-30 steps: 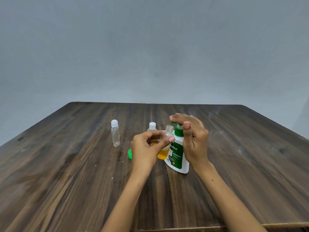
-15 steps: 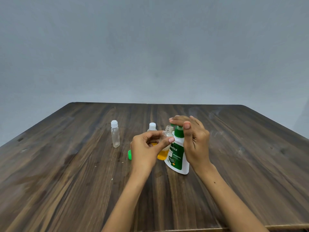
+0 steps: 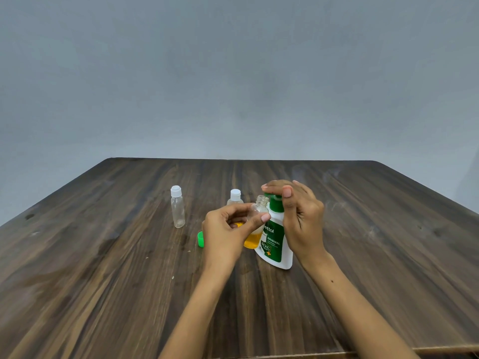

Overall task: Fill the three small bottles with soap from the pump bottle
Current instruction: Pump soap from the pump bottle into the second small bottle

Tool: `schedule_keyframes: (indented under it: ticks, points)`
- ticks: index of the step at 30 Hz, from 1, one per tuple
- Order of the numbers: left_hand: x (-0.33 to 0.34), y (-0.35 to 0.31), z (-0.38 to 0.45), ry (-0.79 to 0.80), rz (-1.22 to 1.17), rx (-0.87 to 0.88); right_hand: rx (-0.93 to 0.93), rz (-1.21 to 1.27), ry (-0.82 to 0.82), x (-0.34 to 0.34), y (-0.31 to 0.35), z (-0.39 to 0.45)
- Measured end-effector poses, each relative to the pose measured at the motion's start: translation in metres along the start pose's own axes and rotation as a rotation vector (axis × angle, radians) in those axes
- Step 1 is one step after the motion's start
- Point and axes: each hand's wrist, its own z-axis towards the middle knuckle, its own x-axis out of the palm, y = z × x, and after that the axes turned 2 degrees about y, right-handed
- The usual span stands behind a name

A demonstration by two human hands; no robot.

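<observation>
Now three small bottles (image 3: 177,206); left hand (image 3: 225,234) grasps one, right hand (image 3: 298,216) presses pump bottle (image 3: 274,239)

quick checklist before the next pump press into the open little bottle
1. Open small bottle uncapped, mouth up: ok.
2. Left hand grips it, fingers round its body: ok.
3. Its mouth sits under the pump bottle nozzle: cannot tell, right hand hides the spout.
4. Right hand fingers rest on the pump head: ok.
5. Room left in it: ok, yellow soap fills only the lower part.
6. Green cap lies clear on the table: ok.
</observation>
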Motion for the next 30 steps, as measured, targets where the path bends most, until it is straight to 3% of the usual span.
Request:
schedule_keyframes:
  ticks: [15, 30]
  points:
    - [-0.002, -0.001, 0.0, 0.004, -0.019, 0.012, 0.027, 0.04, -0.011, 0.001, 0.001, 0.0]
    - [-0.004, -0.005, 0.003, 0.006, 0.009, 0.031, -0.111, -0.201, 0.227, -0.025, 0.004, 0.012]
